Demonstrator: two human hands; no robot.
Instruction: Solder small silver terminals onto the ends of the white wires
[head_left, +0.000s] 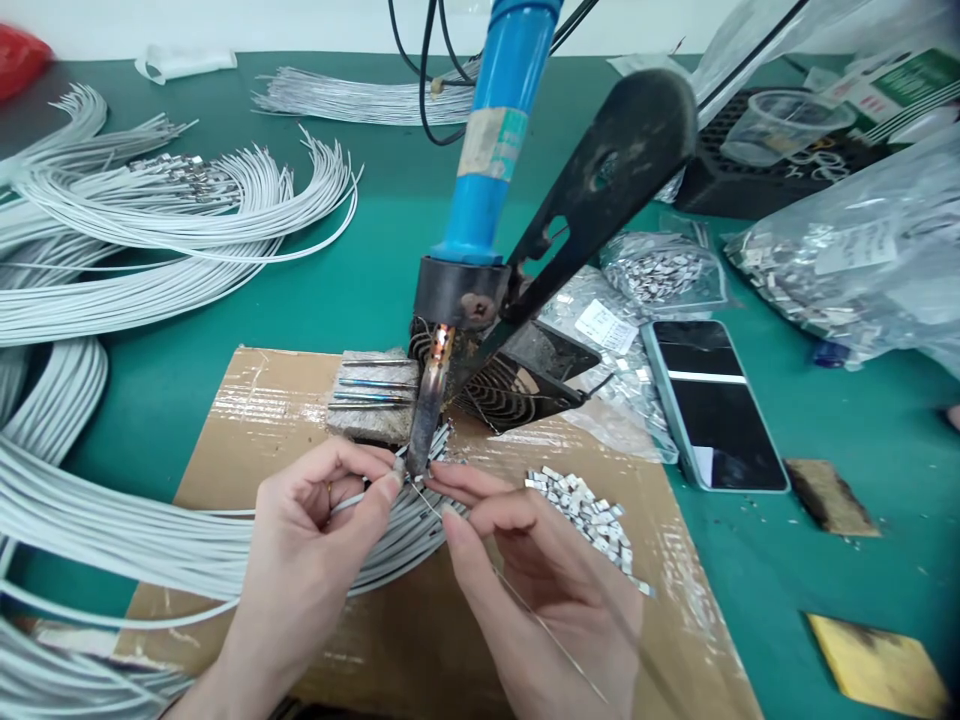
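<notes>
- Currently the left hand [315,520] pinches the end of a white wire [349,503] at the soldering iron tip [426,410], over the near middle of the cardboard sheet [247,400].
- The right hand [525,560] grips a thin solder strand [540,625] between thumb and fingers, feeding it to the same tip.
- By my judgement the work is midway: a far-left bundle [180,170] bears metal ends, while loose metal clips [592,520] and many plain wires [112,530] wait.
- Fingertips hide the joint, so I cannot tell whether a clip sits on the wire.
</notes>
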